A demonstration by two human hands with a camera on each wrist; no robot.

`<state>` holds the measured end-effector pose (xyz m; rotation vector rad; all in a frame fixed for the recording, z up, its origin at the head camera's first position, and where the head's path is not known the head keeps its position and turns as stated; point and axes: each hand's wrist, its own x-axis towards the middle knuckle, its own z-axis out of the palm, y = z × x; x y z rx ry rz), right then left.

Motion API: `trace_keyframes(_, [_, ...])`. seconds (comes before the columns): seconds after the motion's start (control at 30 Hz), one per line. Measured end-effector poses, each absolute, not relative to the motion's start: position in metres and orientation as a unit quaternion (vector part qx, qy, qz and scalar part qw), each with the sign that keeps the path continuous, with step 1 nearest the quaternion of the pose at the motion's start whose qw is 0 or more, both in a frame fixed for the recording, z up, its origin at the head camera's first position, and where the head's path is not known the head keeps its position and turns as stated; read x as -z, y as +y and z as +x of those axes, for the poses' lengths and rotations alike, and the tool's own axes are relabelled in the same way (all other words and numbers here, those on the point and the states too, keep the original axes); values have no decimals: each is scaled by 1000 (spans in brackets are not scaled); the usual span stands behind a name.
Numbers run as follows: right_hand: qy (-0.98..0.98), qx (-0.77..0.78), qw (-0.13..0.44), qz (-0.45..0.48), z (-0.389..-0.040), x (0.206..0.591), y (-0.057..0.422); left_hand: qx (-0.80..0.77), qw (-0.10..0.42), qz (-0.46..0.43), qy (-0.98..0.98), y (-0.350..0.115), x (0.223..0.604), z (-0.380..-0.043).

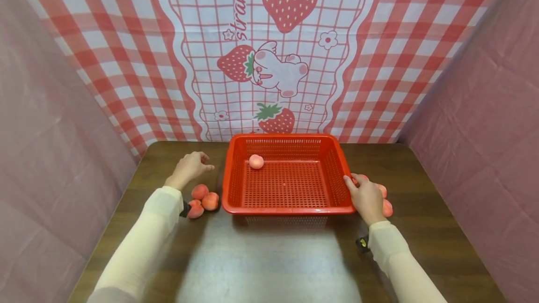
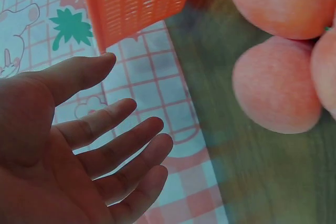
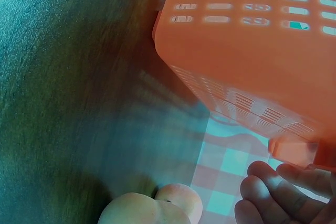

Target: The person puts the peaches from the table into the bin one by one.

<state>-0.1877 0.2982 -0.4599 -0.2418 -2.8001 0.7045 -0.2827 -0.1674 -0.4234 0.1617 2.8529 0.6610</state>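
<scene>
A red plastic basket (image 1: 290, 210) with perforated walls stands on the table, one peach (image 1: 256, 162) inside near its back left. My right hand (image 1: 367, 198) grips the basket's right rim, thumb over the edge; in the right wrist view its fingers (image 3: 278, 192) curl beside the rim. Left of the basket, my left hand (image 1: 189, 168) hovers with relaxed fingers and holds nothing. Below that hand, a cluster of three peaches (image 1: 210, 201) lies on the table. More peaches (image 1: 387, 208) lie just beyond my right hand, partly hidden by it.
The brown wooden table (image 1: 425, 242) ends at the back against a red checked strawberry cloth (image 1: 143, 69). Pink curtains (image 1: 476, 88) hang on both sides. The peach cluster sits close to the basket's left wall.
</scene>
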Motion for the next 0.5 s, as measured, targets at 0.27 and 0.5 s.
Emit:
trace_keyframes(0.27, [-960, -244, 108, -88, -187, 458, 298, -259, 147, 32, 954, -179, 432, -273])
trace_keyframes(0.5, [-959, -243, 118, -86, -188, 460, 297, -280, 190, 17, 941, -185, 438, -266])
